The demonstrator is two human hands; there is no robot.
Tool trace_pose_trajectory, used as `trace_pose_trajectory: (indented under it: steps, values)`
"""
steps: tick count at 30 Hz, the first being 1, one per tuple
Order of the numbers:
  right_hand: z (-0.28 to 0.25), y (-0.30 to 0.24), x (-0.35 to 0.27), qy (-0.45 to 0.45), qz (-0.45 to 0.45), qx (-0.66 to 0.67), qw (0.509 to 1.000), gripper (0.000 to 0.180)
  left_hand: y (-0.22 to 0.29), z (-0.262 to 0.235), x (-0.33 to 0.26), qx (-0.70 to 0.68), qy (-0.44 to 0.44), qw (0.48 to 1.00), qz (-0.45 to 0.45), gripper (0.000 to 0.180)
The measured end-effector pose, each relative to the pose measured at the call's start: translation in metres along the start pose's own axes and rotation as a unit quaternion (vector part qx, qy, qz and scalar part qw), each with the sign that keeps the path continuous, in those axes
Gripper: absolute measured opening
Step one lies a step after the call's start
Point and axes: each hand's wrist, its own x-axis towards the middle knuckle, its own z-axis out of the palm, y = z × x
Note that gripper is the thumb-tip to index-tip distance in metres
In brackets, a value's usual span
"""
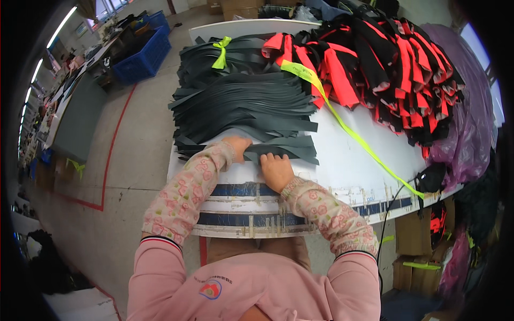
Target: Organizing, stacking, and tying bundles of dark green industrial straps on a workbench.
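Dark grey-green strips (241, 101) of flat, flexible material lie in layered piles across the left part of the white table. Nearest me is a smaller bundle of the same strips (292, 148), apart from the big pile at the right end. My left hand (238, 147) is closed at the middle of this bundle, its fingertips partly hidden. Beside it, my right hand (277, 171) curls its fingers over the bundle's near edge; its thumb is out of sight. Both forearms wear flowered sleeve covers.
Black and bright coral garment pieces (385, 69) are heaped at the back right, beside a purple plastic bag (466, 101). A yellow-green ribbon (348, 125) crosses the white table (353, 155). A blue crate (142, 56) stands on the floor at left; cardboard boxes (415, 232) sit below right.
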Motion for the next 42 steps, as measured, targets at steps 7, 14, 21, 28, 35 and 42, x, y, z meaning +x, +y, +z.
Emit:
trace_pose_trajectory:
  steps: [7,14,21,28,35,42]
  values:
    - [-0.032,0.030,0.019,-0.216,-0.073,0.002,0.974,0.018,-0.004,0.004,0.015,-0.039,-0.151,0.988,-0.022,0.064]
    - [-0.017,0.030,0.020,-0.040,-0.018,0.040,0.998,0.032,-0.001,0.002,0.003,-0.034,-0.112,0.993,-0.002,0.070]
    - [-0.025,0.025,0.021,0.037,-0.102,0.031,0.994,0.068,-0.005,0.009,-0.005,-0.099,-0.113,0.988,0.047,0.070]
    - [-0.040,0.022,0.026,-0.002,-0.088,0.069,0.994,0.092,-0.017,0.030,0.007,-0.161,-0.038,0.986,0.017,0.061]
    - [-0.024,0.025,0.026,0.007,-0.112,0.074,0.991,0.083,-0.022,0.022,-0.001,-0.052,0.005,0.998,-0.043,0.029]
    - [-0.008,0.034,0.018,-0.046,-0.058,0.083,0.994,0.077,0.008,0.016,-0.016,0.116,0.014,0.992,-0.053,0.032]
